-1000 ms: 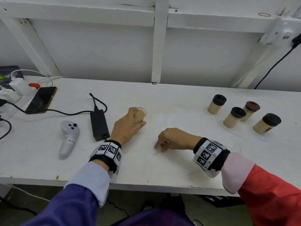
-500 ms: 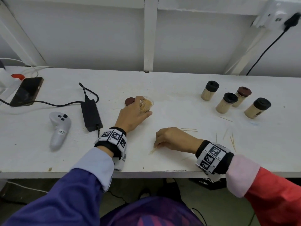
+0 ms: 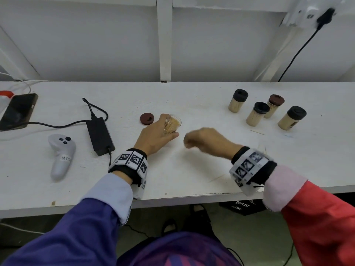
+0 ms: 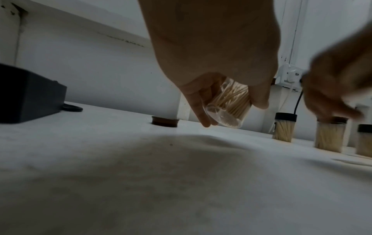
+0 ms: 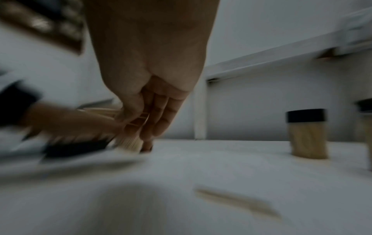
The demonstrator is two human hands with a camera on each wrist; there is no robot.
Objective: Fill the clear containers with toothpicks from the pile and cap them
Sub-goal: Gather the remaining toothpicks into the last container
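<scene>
Fingers (image 5: 159, 114) of the right hand (image 3: 209, 142) are curled together and appear to pinch a few toothpicks, though motion blur in the right wrist view leaves the count beyond telling; this hand is nearest the person, raised just above the white table (image 3: 192, 175) near its middle. At about ten o'clock from it, the left hand (image 3: 153, 137) wraps thumb and fingers round the one open clear container (image 3: 172, 124), tilted with its mouth turned toward the right hand and already well packed with toothpicks. The step in hand looks like topping up this last container: the next move calls for steering the pinched sticks tip-first into the narrow mouth while the left hand keeps it tilted and steady, then fetching the cap. One loose dark red cap (image 3: 147, 118) lies flat just beside the left hand at eleven o'clock. A few stray toothpicks (image 3: 258, 132) lie scattered at about three o'clock of the right hand; no real pile shows. Farther off, at about two o'clock, four filled, capped containers (image 3: 257, 114) stand grouped, three with black caps and one with dark red, so four seem done and one remains.
</scene>
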